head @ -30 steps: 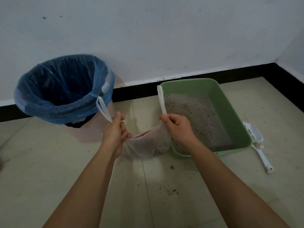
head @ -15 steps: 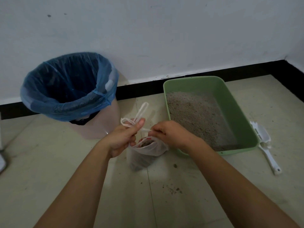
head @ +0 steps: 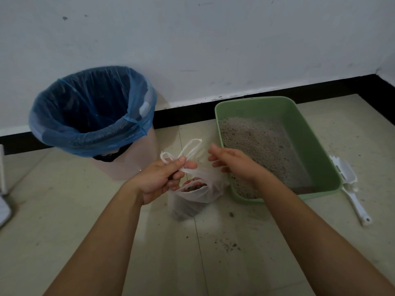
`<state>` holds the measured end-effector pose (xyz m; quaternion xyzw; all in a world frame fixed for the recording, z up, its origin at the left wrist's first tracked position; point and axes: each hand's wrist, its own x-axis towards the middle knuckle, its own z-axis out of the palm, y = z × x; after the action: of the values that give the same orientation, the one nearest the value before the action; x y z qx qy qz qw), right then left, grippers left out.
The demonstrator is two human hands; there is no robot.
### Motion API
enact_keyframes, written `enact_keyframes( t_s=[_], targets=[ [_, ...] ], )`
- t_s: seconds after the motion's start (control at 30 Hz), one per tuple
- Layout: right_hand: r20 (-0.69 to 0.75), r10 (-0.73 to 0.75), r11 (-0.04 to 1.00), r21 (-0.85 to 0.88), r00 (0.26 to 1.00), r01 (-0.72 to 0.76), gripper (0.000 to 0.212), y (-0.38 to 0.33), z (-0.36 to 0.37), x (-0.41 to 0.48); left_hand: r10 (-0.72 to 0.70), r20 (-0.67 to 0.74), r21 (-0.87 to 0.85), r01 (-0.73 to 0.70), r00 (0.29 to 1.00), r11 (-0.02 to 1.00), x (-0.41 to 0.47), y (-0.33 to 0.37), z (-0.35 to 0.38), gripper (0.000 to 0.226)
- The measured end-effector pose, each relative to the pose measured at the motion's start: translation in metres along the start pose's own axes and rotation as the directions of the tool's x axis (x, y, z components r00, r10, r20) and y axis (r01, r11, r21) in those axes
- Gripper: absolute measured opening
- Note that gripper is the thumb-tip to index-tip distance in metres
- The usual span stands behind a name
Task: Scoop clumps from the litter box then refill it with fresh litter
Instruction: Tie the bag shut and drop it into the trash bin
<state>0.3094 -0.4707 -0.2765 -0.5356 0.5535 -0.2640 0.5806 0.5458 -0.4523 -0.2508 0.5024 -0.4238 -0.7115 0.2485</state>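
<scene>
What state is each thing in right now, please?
plastic bag: on floor, mouth open, handles gathered
left hand: pinches the bag handles
right hand: open, holding nothing
litter box: on floor, litter inside
scoop: lying on floor, untouched
bin: open, blue-lined

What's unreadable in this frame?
Head view only.
- Bag contents: cloudy plastic and the left hand hide most of them.
- Bin bottom: lost in shadow.
- Litter box near-left corner: behind the right hand and wrist.
- White object at left: cut off by the frame edge.
</scene>
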Motion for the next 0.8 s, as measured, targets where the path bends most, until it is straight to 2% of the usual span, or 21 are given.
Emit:
enact_keyframes(
  t_s=[0.1, 0.2, 0.27, 0.4, 0.47, 0.57, 0.67, 0.8],
  targets=[
    [-0.057, 0.012, 0.969, 0.248, 0.998, 0.002, 0.062, -0.016, 0.008, 0.007, -0.005, 0.019, 0.030, 0.005, 1.000, 1.000, 0.000, 0.001, 0.003, 0.038],
    [-0.090, -0.062, 0.954, 0.288, 0.994, 0.086, 0.037, -0.031, 0.017, 0.009, -0.009, 0.031, 0.045, 0.008, 0.999, 0.999, 0.001, 0.003, 0.006, 0.038],
    [-0.143, -0.125, 0.957, 0.243, 0.982, 0.157, 0.022, -0.038, 0.015, 0.009, -0.002, 0.027, -0.017, 0.003, 1.000, 1.000, 0.001, 0.002, 0.007, 0.039],
    [-0.204, -0.202, 0.974, 0.061, 0.958, 0.219, 0.010, -0.043, 0.004, 0.001, 0.018, 0.002, -0.214, -0.017, 1.000, 0.977, 0.004, -0.001, 0.008, 0.038],
    [-0.159, -0.184, 0.976, 0.084, 0.970, 0.200, 0.008, -0.041, 0.001, -0.006, 0.025, -0.079, -0.330, -0.050, 0.997, 0.943, 0.008, -0.002, 0.008, 0.036],
    [-0.008, -0.125, 0.989, 0.078, 0.992, 0.125, 0.012, -0.035, -0.001, -0.015, 0.032, -0.212, -0.441, -0.125, 0.977, 0.889, 0.014, -0.005, 0.004, 0.034],
    [0.098, -0.067, 0.997, -0.041, 0.993, 0.072, 0.016, -0.019, 0.004, -0.015, 0.057, -0.271, -0.437, -0.175, 0.961, 0.882, 0.015, -0.004, 0.000, 0.027],
    [0.171, -0.030, 0.955, -0.284, 0.985, 0.078, 0.014, -0.007, 0.011, -0.008, 0.102, -0.274, -0.299, -0.185, 0.956, 0.936, 0.009, -0.002, 0.002, 0.021]
  ],
)
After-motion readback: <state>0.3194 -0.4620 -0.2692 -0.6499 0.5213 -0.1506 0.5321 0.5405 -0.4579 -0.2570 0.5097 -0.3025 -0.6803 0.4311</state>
